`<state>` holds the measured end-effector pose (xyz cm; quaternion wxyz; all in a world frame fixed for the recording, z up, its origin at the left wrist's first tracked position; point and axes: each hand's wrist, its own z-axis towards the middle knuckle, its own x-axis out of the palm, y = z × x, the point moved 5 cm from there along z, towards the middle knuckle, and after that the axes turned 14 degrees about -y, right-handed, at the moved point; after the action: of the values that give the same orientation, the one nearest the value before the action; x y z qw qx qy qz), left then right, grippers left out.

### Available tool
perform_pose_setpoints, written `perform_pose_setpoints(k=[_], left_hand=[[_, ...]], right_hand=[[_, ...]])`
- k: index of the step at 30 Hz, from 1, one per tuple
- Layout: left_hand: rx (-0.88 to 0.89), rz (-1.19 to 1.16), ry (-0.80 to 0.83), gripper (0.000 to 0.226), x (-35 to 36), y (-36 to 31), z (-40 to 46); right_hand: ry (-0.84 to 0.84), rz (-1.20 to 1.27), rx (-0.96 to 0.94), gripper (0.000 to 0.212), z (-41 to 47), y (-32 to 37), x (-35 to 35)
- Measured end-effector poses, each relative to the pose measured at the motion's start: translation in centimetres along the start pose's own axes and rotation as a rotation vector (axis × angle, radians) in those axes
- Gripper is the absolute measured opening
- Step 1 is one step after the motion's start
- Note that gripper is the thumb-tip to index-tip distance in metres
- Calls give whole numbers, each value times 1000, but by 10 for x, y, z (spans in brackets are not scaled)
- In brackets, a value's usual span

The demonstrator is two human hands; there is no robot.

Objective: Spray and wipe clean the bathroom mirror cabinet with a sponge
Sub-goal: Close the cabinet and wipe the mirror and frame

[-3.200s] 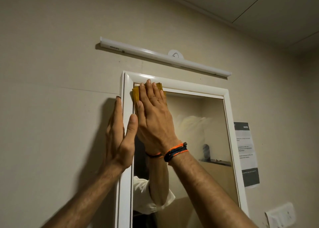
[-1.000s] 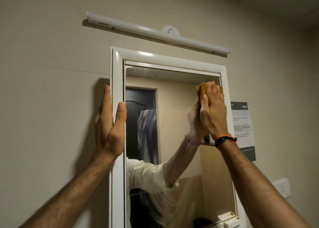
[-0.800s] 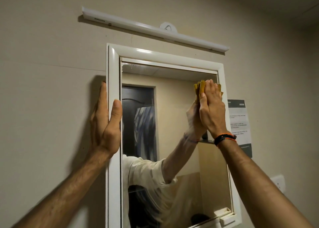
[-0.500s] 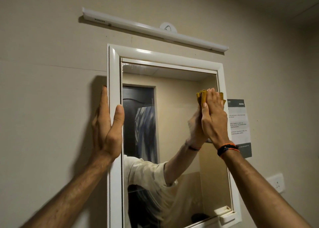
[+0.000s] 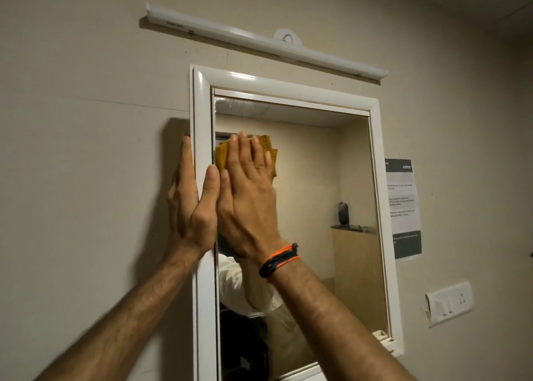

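The white-framed mirror cabinet (image 5: 288, 91) hangs on a beige wall. With straight fingers, my right hand (image 5: 249, 196) presses a yellow sponge cloth (image 5: 266, 147) flat against the glass near the upper left of the mirror (image 5: 311, 184). My left hand (image 5: 193, 204) lies flat on the cabinet's left side, fingers against the outer edge and thumb on the front of the frame. Most of the sponge is hidden under my right hand. No spray bottle is in view.
A white tube light (image 5: 259, 39) runs above the cabinet. A printed notice (image 5: 403, 207) is stuck to the wall right of the frame, and a white switch plate (image 5: 448, 302) sits lower right. The mirror reflects a shelf and a dark doorway.
My right hand has swept the sponge across the glass from the right edge to the left edge, ending beside my left thumb. My left hand has stayed on the frame.
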<state>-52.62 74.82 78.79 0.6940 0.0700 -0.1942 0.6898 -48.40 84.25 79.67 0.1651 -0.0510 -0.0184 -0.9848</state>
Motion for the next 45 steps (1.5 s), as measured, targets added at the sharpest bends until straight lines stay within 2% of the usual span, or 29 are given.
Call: perform_pose_setpoints(k=[8,15,19,26,29,40,45], left_hand=[[-25,-59,15,80,-2,4,-5],[-20,-12,15,70,-7,-2,-20],[-17,3,0,69,-8,-4,-22],[-17,10,-7,67,-8,-2,-22],[-4,26,-11,67,-8,-2,-23],[-11,3,23,65,-15,5,-40],[3,30,17,63,-16,6,-42]], right_hand=[[21,18,-33,59,-15,10,4],[-14,24,-86,58,-21,-10,1],[-73,-55,-6,59,-13,-53,-21],[-130,-155,239,59,-4,-171,-83],[-139,-168,262,57,-4,-198,-98],[-86,-195,279,59,-38,-196,-100],[-69,-233,279,61,-38,-161,-82]])
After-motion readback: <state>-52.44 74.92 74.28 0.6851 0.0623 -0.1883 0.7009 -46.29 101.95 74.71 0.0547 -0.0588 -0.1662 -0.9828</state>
